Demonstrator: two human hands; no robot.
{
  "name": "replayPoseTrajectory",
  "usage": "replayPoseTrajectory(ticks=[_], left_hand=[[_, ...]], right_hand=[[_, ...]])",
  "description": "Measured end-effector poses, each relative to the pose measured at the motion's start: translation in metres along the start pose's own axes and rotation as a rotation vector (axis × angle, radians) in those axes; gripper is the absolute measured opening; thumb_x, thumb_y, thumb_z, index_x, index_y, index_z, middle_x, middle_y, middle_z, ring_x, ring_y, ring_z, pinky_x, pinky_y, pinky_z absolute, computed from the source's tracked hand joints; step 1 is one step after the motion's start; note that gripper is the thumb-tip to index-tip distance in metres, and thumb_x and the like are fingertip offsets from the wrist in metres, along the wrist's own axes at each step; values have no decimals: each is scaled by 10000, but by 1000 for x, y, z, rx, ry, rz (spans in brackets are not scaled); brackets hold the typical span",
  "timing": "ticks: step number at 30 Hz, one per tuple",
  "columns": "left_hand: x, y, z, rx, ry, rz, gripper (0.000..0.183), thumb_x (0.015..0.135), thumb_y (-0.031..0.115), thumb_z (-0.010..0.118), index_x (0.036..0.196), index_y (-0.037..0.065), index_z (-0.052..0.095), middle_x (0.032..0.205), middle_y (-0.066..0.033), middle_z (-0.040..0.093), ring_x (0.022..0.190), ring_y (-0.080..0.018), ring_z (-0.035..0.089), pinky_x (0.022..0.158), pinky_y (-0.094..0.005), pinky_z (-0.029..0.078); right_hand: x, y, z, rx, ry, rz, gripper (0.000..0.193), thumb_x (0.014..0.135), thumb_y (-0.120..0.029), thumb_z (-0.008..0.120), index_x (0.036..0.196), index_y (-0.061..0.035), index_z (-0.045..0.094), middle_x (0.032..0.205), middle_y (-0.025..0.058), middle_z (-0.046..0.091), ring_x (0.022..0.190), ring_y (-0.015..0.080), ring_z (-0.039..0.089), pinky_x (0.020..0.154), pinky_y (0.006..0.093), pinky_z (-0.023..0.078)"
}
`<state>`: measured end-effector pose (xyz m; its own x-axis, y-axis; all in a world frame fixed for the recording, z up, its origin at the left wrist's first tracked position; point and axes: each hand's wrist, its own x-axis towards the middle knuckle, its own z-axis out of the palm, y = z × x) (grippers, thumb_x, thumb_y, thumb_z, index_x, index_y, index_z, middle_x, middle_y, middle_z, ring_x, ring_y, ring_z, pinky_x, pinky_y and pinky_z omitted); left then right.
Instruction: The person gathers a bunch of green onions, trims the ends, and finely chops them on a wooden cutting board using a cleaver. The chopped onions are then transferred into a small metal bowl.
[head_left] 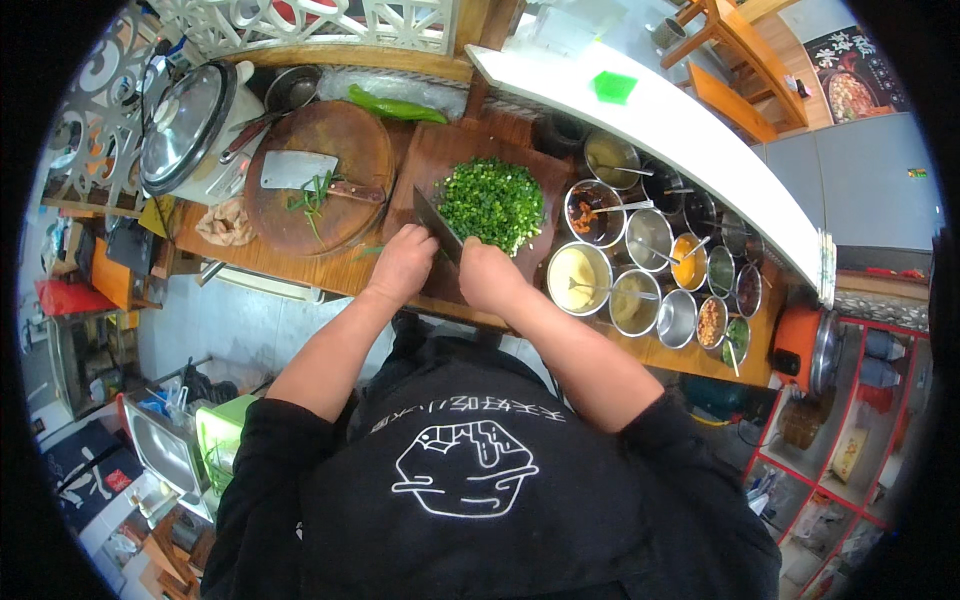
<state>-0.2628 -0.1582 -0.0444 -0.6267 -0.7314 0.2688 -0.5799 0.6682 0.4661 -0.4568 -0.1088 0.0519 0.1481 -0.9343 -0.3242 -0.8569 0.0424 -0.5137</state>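
A broad steel cleaver blade (437, 228) lies with its long axis running from upper left to lower right, its handle end buried in the right hand (488, 275) and its far end pointing up and left, beside the heap of finely chopped green onion (492, 203). Blade and greens sit on a dark rectangular wooden cutting board (450, 152) on the wooden tabletop (300, 265).

Both forearms come up from the lower edge, bare below black sleeves, converging toward the board. The right hand is closed around the cleaver's handle. The left hand (401, 263) is loosely curled, knuckles up, resting on the board's near edge just left of the blade; whether it touches the blade cannot be told.
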Motion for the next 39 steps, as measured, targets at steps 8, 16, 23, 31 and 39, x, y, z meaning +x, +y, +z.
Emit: replayPoseTrajectory(ticks=[8, 16, 23, 31, 39], left_hand=[[1, 19, -18, 60, 80, 75, 90, 802, 31, 667, 888, 57, 663, 998, -119, 644, 1025, -352, 611, 916, -442, 541], [14, 14, 11, 12, -53, -15, 92, 836, 48, 630, 920, 53, 666, 1007, -142, 637, 1037, -367, 621, 935, -448, 544], [9, 10, 6, 51, -52, 32, 56, 833, 41, 622, 851, 53, 674, 966, -146, 631, 980, -362, 615, 908, -451, 543], [5, 15, 1, -2, -2, -75, 52, 834, 22, 617, 835, 32, 668, 985, -180, 621, 992, -391, 615, 899, -481, 540], [7, 14, -1, -35, -20, -118, 67, 841, 20, 603, 848, 19, 669, 986, -191, 635, 1001, -404, 627, 887, -495, 546]], right_hand=[[4, 32, 35, 116, 153, -6, 164, 944, -77, 623, 1009, 59, 560, 843, 351, 701, 863, 538, 712, 783, 594, 580], [-1, 20, -1, 43, 117, 66, 121, 912, 1, 551, 1014, 63, 575, 904, 362, 719, 911, 520, 736, 831, 573, 599], [-4, 13, 4, 4, -8, 63, 143, 908, 17, 541, 1035, 74, 572, 983, 366, 725, 952, 517, 738, 836, 568, 607], [-6, 9, -6, 35, 60, -15, 154, 895, 27, 554, 1041, 75, 560, 942, 347, 728, 927, 525, 734, 828, 574, 606], [-6, 19, 26, -5, 74, 10, 142, 883, 28, 576, 1017, 74, 579, 922, 345, 727, 919, 500, 742, 827, 551, 608]])
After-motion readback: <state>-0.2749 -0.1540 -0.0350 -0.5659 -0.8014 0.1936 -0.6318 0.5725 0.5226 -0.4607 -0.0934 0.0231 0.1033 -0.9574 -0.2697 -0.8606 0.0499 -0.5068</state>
